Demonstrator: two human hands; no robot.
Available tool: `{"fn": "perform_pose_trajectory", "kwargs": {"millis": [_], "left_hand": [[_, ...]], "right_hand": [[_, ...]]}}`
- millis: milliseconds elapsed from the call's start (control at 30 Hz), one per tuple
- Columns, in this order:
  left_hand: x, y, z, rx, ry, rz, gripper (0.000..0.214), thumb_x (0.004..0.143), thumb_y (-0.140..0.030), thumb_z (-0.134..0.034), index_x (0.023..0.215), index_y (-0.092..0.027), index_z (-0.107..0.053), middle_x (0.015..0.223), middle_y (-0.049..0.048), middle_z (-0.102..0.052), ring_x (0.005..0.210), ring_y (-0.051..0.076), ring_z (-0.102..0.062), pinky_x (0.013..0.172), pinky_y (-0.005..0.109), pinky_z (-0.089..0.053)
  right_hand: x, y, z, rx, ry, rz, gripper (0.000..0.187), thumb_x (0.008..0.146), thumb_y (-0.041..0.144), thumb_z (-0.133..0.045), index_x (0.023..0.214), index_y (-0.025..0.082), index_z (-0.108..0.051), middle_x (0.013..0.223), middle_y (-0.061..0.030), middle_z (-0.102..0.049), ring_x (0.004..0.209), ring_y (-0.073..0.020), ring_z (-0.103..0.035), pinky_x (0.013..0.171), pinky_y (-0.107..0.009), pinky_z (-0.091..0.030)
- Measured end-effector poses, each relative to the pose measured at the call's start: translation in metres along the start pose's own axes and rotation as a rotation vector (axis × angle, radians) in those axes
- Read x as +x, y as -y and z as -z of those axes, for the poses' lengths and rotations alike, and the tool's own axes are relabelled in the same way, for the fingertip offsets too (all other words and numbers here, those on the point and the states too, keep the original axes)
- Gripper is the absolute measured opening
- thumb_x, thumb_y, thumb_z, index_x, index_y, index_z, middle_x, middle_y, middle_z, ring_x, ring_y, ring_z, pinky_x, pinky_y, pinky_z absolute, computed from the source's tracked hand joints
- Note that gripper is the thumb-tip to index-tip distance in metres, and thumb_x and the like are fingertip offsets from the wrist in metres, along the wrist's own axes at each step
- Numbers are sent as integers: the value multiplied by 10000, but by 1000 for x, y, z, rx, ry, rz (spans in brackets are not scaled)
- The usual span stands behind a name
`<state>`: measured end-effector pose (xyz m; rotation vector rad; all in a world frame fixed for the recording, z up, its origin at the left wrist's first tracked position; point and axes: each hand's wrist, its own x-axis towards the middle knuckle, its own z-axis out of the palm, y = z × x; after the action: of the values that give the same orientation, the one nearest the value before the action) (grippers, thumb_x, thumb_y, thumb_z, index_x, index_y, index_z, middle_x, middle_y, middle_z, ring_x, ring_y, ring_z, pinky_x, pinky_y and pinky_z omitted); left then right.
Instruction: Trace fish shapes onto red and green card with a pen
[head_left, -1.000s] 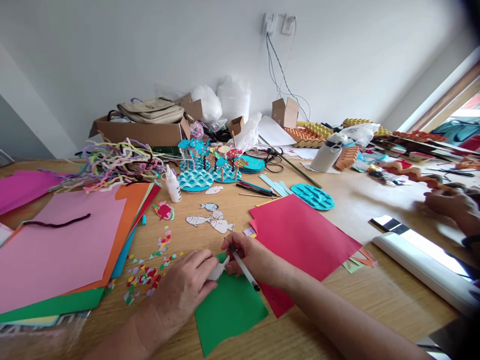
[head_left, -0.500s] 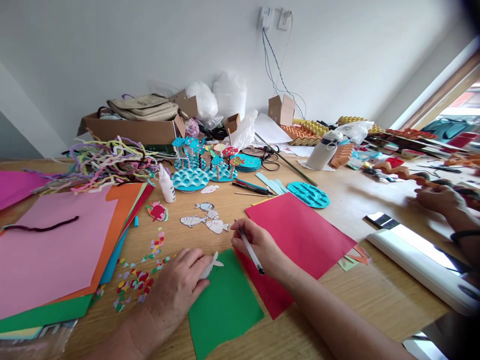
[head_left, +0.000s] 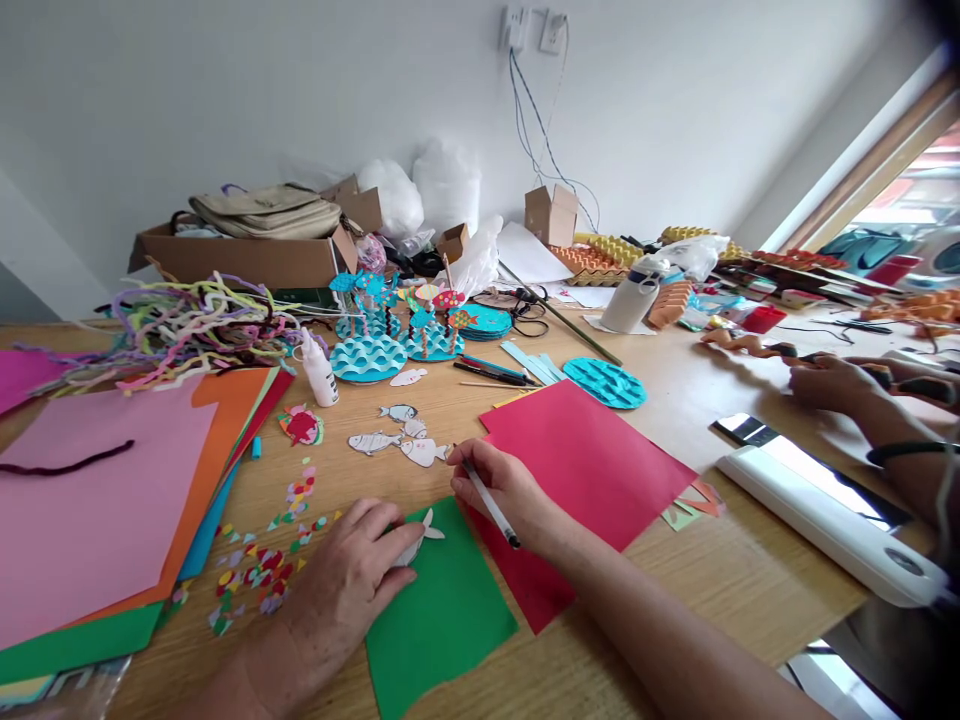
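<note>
My left hand (head_left: 352,560) presses a white paper fish cutout (head_left: 429,530) against a green paper sheet (head_left: 450,620), its fingers covering most of the fish so that mainly the tail shows. A pen (head_left: 489,502) is gripped in my right hand (head_left: 504,485), its dark end slanting down toward my wrist; the fingertips hide its other end. That hand hovers by the upper edge of the green sheet, over the corner of a red paper sheet (head_left: 600,470). Several more fish cutouts (head_left: 375,442) lie just beyond my hands.
Coloured paper scraps (head_left: 262,570) and stacked paper sheets (head_left: 112,500) lie left. A glue bottle (head_left: 320,370), pipe cleaners (head_left: 195,320) and blue wave-shaped crafts (head_left: 367,358) stand behind. At right are a white paper trimmer (head_left: 825,525) and another person's hand (head_left: 832,385) on an egg-carton strip (head_left: 739,343).
The view has shifted slightly to the right. My hands keep nearly the same places on the paper. The other person's hand has shifted with the egg-carton strip.
</note>
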<state>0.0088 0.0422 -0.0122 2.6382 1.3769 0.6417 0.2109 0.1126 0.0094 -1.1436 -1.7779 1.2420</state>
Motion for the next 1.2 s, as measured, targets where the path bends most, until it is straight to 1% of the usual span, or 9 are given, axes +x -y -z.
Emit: {"fn": "perform_pose_trajectory", "kwargs": {"millis": [367,500,633,867,1100,1200], "left_hand": [[-1,2,1,-12,31,-2,424,755,-33,-693,1117,-220,-575,1010,37,-573,947,238,-509,794,376,-474],[1,2,2,-15,50,-23,396,765,-47,-688,1113,-205,-581,1007,47,-576,938,243,-517,782,388,-490],[2,1,4,-7,56,-13,396,766,-41,-682,1116,-198,-584,1012,52,-575,939,245,-521,782,396,-499],[1,-2,3,-1,46,-4,390,760,-39,-683,1101,-203,-592,995,47,-574,929,245,-521,771,394,-499],[-1,-1,0,6,37,24,395,763,-50,-670,1100,-242,-593,1008,34,-567,943,238,-514,793,385,-484],[0,-2,3,12,34,22,383,772,-66,-657,1107,-241,-592,1008,34,-573,945,233,-524,796,375,-488]], "right_hand": [[0,1,1,-17,3,-7,160,723,227,-538,876,189,-516,601,63,-431,549,-106,-410,517,-223,-341],[-1,1,1,-18,12,-13,163,730,234,-530,883,181,-515,609,57,-440,554,-109,-411,522,-229,-344],[-1,0,1,-17,13,-6,162,732,235,-531,884,181,-517,611,58,-440,551,-107,-409,520,-227,-344],[-1,1,2,-37,47,-7,154,725,173,-533,878,179,-526,626,55,-469,559,-99,-421,525,-214,-345],[-2,2,3,-108,79,62,140,725,109,-527,846,178,-542,594,70,-437,535,-81,-390,489,-183,-310],[-4,4,3,-140,112,78,162,709,67,-543,830,175,-550,616,64,-482,543,-78,-423,503,-179,-329]]}}
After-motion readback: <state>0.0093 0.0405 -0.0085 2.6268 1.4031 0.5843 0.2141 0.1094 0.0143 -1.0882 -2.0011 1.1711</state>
